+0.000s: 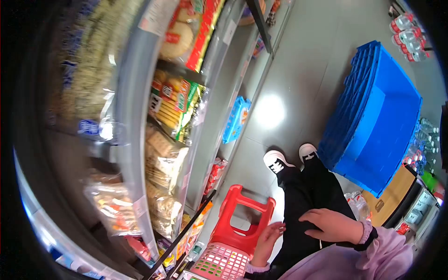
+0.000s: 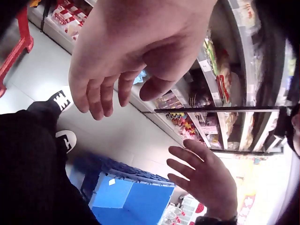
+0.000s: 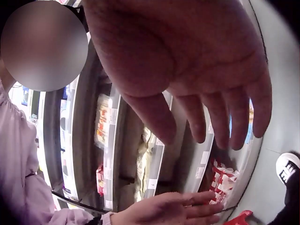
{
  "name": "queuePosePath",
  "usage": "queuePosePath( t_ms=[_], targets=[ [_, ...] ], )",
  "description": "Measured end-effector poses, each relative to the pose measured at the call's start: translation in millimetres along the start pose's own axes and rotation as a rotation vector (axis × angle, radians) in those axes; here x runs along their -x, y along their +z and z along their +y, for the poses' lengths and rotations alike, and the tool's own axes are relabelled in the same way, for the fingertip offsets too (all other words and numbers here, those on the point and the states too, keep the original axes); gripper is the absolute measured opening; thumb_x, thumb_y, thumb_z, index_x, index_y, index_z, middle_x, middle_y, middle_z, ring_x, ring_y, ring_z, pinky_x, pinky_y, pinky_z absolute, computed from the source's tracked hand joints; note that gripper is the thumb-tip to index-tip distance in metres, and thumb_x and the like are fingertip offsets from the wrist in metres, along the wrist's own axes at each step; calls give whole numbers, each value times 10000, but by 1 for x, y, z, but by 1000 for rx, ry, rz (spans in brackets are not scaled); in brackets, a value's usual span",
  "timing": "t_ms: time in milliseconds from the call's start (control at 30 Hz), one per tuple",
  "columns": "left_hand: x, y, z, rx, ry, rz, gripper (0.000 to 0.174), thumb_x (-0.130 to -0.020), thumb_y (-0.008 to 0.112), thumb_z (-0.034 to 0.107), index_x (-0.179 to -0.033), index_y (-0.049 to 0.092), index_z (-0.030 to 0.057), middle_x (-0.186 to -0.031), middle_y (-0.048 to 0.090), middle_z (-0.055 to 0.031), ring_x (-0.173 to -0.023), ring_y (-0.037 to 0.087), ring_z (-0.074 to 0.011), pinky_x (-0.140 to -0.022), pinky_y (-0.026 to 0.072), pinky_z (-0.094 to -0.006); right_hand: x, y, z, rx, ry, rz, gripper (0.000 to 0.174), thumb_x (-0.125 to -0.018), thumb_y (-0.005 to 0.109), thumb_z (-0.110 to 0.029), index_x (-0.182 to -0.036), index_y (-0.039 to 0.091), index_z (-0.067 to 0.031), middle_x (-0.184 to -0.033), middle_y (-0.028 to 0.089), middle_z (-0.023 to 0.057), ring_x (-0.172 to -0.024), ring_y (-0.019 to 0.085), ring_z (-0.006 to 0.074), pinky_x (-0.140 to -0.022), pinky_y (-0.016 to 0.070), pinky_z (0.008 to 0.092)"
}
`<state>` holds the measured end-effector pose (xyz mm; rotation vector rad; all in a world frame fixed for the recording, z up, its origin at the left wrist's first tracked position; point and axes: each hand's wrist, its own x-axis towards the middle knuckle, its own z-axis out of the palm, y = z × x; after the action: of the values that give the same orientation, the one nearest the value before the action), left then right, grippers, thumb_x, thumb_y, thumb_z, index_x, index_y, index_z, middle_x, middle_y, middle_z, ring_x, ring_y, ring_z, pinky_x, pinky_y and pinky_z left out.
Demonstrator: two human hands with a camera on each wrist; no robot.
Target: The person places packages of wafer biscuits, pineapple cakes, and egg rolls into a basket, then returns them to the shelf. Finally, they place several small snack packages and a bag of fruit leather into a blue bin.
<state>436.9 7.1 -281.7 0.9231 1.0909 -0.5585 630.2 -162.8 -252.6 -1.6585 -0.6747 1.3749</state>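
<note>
Seen from the head camera, a bare left hand (image 1: 266, 245), relaxed and holding nothing, fingers loosely bent. To its right, over long black trousers (image 1: 296, 205), a bare right hand (image 1: 333, 224), likewise free of any object, fingers extended, with a pale lilac sleeve (image 1: 387, 249) behind the wrist. Contact with the trousers impossible to tell.

Near the left hand, on the glossy grey floor (image 1: 303, 60), a red plastic stool-like frame (image 1: 228, 205) with a wide opening, and just below it a pink perforated plastic basket (image 1: 221, 261). Along the left, grey store shelves (image 1: 132, 93) with a yellow-and-green cracker packet (image 1: 172, 105) and, lower down, a bright blue packet (image 1: 236, 120). Ahead, black-and-white shoes (image 1: 278, 163); on the right, a stack of blue plastic crates (image 1: 392, 116). Top right, clear bottles with red labels (image 1: 410, 37).
</note>
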Motion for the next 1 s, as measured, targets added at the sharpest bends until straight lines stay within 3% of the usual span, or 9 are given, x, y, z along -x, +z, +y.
queuePosePath(
  t_ms=[267,300,467,533,633,767,1000],
  targets=[
    [100,8,-4,127,98,46,308,-897,435,118,-1170,431,-25,-1122,516,-138,-1007,528,-211,-881,411,-286,91,3,-68,113,-4,-15,354,-783,552,-231,-1068,510,-26,-1040,544,147,-951,531,311,-826,426,373],
    [119,21,10,156,138,102,278,-859,450,49,-1133,477,11,-1019,556,-72,-923,539,-145,-810,431,-251,102,4,-75,123,-36,-7,356,-785,551,-232,-1070,508,-23,-1041,544,150,-951,531,313,-827,426,373],
    [168,26,24,189,324,53,306,-850,485,72,-1150,469,14,-1027,554,-91,-903,545,-163,-777,452,-259,142,-5,-120,200,-112,-6,364,-785,553,-232,-1068,506,-8,-1033,545,164,-950,530,318,-819,425,373],
    [172,24,31,98,234,54,319,-894,421,129,-1173,417,-27,-1139,518,-130,-1040,511,-206,-900,397,-302,153,-6,-133,265,-143,30,368,-777,563,-238,-1059,512,-8,-1024,547,165,-939,529,325,-815,426,369],
    [195,32,29,144,386,41,329,-892,435,156,-1176,426,-10,-1119,529,-106,-1024,516,-176,-894,398,-279,174,-8,-169,331,-185,70,384,-754,589,-238,-1056,518,-11,-1021,548,171,-931,529,329,-813,426,364],
    [219,29,36,126,528,70,330,-886,453,168,-1167,436,-5,-1088,535,-100,-1001,520,-160,-868,404,-262,182,-4,-195,409,-180,-2,394,-744,593,-232,-1054,525,1,-1036,543,179,-941,523,328,-816,421,364],
    [254,0,-12,251,613,226,330,-876,468,176,-1152,446,-3,-1057,547,-84,-915,544,-127,-802,423,-232,168,19,-223,575,-310,-190,414,-735,597,-236,-1058,516,11,-1017,547,184,-928,524,335,-807,422,364]
  ],
)
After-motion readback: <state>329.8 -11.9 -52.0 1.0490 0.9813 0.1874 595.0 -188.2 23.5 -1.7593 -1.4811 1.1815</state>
